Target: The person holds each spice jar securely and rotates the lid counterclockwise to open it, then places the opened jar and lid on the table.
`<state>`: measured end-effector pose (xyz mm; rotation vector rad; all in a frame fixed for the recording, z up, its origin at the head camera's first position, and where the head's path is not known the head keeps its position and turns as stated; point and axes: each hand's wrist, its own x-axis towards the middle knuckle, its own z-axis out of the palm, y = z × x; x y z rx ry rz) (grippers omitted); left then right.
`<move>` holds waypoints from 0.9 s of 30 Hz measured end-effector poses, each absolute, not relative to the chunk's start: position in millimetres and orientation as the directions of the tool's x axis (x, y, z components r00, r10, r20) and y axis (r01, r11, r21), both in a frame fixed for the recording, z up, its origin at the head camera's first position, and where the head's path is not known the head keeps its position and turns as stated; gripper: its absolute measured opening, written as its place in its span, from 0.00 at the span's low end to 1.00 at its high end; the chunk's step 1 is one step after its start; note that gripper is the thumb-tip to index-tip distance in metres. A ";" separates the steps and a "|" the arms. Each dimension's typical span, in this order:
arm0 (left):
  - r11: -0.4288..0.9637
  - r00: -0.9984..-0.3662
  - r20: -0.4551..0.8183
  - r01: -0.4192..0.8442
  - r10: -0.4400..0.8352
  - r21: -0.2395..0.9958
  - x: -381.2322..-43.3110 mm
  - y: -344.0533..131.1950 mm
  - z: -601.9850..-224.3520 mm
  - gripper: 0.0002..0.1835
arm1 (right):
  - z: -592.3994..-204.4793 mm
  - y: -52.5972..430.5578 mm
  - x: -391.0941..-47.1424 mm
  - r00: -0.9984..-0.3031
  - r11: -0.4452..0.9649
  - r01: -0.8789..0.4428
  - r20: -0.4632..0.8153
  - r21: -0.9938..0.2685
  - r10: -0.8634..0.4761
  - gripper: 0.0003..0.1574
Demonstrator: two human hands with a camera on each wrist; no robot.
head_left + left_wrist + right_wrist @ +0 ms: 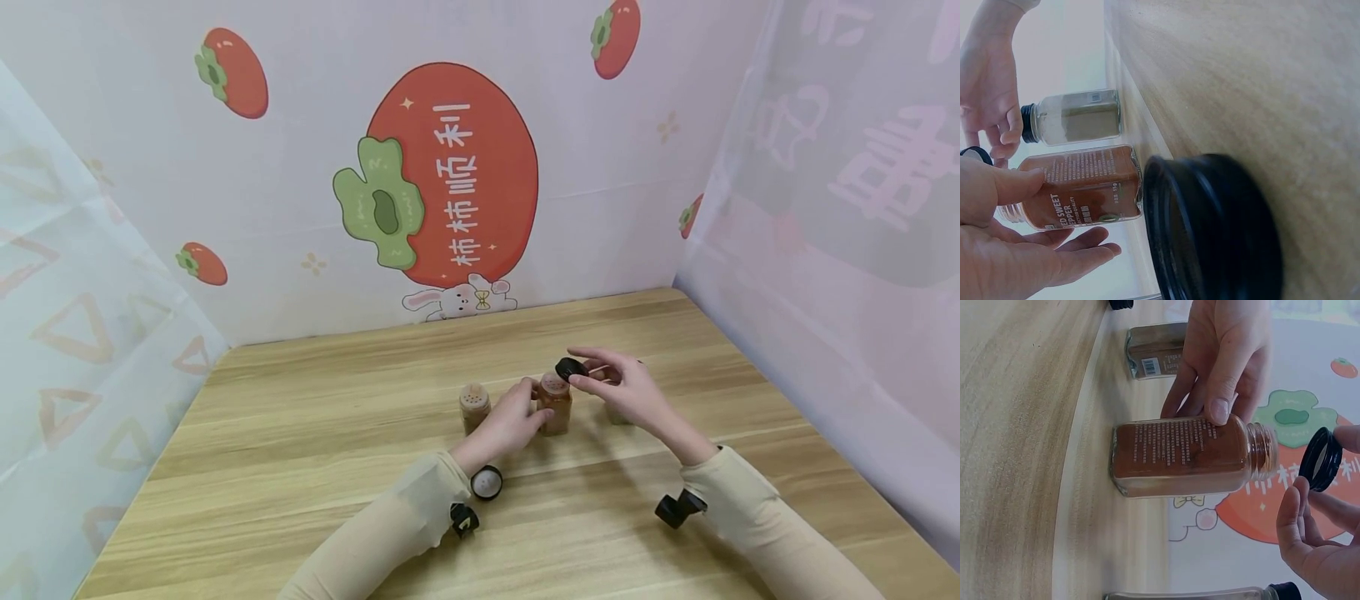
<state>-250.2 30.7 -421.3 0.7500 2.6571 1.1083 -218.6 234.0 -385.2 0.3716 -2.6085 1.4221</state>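
In the middle of the table stands a square glass spice jar [555, 410] of red-brown powder, labelled sweet pepper in the left wrist view. My left hand [512, 423] grips its body between thumb and fingers. Its threaded neck is uncovered, with a perforated top showing in the head view. Right beside that neck, my right hand [621, 387] pinches a black screw cap [1321, 460] by its rim, tilted and apart from the jar. Another uncapped spice jar [475, 404] stands left of my left hand, partly hidden by it. A loose black cap [487, 482] lies by my left wrist.
A capped jar [1075, 117] of paler powder stands to the right, mostly hidden behind my right hand in the head view. The wooden table [315, 433] meets a printed cloth backdrop [300, 167] at the back, with cloth on both sides.
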 end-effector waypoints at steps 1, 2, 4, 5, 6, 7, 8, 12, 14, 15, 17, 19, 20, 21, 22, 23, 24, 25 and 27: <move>0.596 -0.859 0.039 0.386 0.511 0.704 -249.9 30.5 -421.2 0.20 | -385.9 234.3 -218.6 -0.959 0.516 -0.284 0.244 -0.808 -0.145 0.27; 0.595 -0.858 0.039 0.387 0.512 0.705 -249.8 30.4 -421.2 0.20 | -386.7 234.7 -218.8 -0.959 0.510 -0.283 0.243 -0.812 -0.146 0.26; 0.591 -0.856 0.039 0.389 0.516 0.707 -249.2 30.1 -421.0 0.20 | -387.8 235.2 -218.2 -0.958 0.498 -0.287 0.245 -0.818 -0.149 0.24; 0.589 -0.855 0.040 0.389 0.517 0.708 -249.0 30.0 -420.9 0.20 | -388.1 235.4 -217.8 -0.956 0.490 -0.292 0.249 -0.821 -0.152 0.23; 0.589 -0.855 0.040 0.390 0.517 0.707 -249.1 30.0 -421.0 0.20 | -388.3 235.6 -217.5 -0.954 0.482 -0.299 0.256 -0.823 -0.154 0.23; 0.590 -0.855 0.040 0.390 0.518 0.707 -249.2 30.1 -420.9 0.20 | -388.5 235.7 -217.1 -0.953 0.476 -0.303 0.261 -0.826 -0.153 0.22; 0.590 -0.855 0.040 0.390 0.518 0.707 -249.2 30.1 -420.8 0.20 | -388.6 235.8 -216.8 -0.952 0.469 -0.307 0.266 -0.828 -0.154 0.22; 0.595 -0.856 0.039 0.391 0.516 0.702 -249.6 30.3 -420.7 0.21 | -388.5 235.7 -215.7 -0.947 0.452 -0.321 0.280 -0.832 -0.157 0.21; 0.597 -0.856 0.041 0.392 0.515 0.700 -249.5 30.4 -420.8 0.21 | -388.1 235.5 -215.1 -0.946 0.450 -0.323 0.281 -0.833 -0.160 0.20; 0.598 -0.857 0.041 0.392 0.514 0.699 -249.7 30.5 -420.9 0.21 | -387.7 235.3 -214.7 -0.946 0.448 -0.325 0.282 -0.833 -0.162 0.20; 0.598 -0.858 0.042 0.390 0.511 0.700 -250.1 30.6 -421.4 0.21 | -387.2 235.4 -214.4 -0.947 0.445 -0.322 0.277 -0.835 -0.165 0.20; 0.597 -0.860 0.043 0.389 0.509 0.702 -250.4 30.8 -421.8 0.21 | -386.5 235.5 -213.9 -0.949 0.445 -0.314 0.269 -0.839 -0.164 0.19; 0.597 -0.860 0.043 0.387 0.508 0.703 -250.6 30.8 -422.0 0.21 | -386.4 235.6 -213.9 -0.952 0.443 -0.306 0.261 -0.843 -0.162 0.19; 0.597 -0.861 0.042 0.386 0.507 0.703 -250.7 30.8 -422.1 0.21 | -386.2 235.7 -213.6 -0.953 0.442 -0.302 0.256 -0.845 -0.162 0.19; 0.597 -0.861 0.042 0.386 0.507 0.703 -250.6 30.8 -422.3 0.21 | -386.0 235.9 -213.4 -0.955 0.440 -0.295 0.249 -0.848 -0.162 0.19; 0.598 -0.861 0.042 0.386 0.507 0.703 -250.6 30.8 -422.3 0.21 | -385.8 236.1 -213.1 -0.957 0.439 -0.289 0.242 -0.851 -0.160 0.20; 0.598 -0.861 0.042 0.387 0.508 0.702 -250.5 30.8 -422.2 0.21 | -385.9 236.4 -212.9 -0.958 0.435 -0.283 0.236 -0.854 -0.160 0.20; 0.598 -0.861 0.041 0.386 0.508 0.702 -250.4 30.9 -422.2 0.21 | -386.1 236.7 -213.0 -0.960 0.434 -0.279 0.232 -0.857 -0.160 0.20; 0.599 -0.861 0.040 0.386 0.507 0.702 -250.0 31.1 -422.0 0.20 | -386.3 237.3 -212.7 -0.960 0.433 -0.277 0.228 -0.858 -0.162 0.21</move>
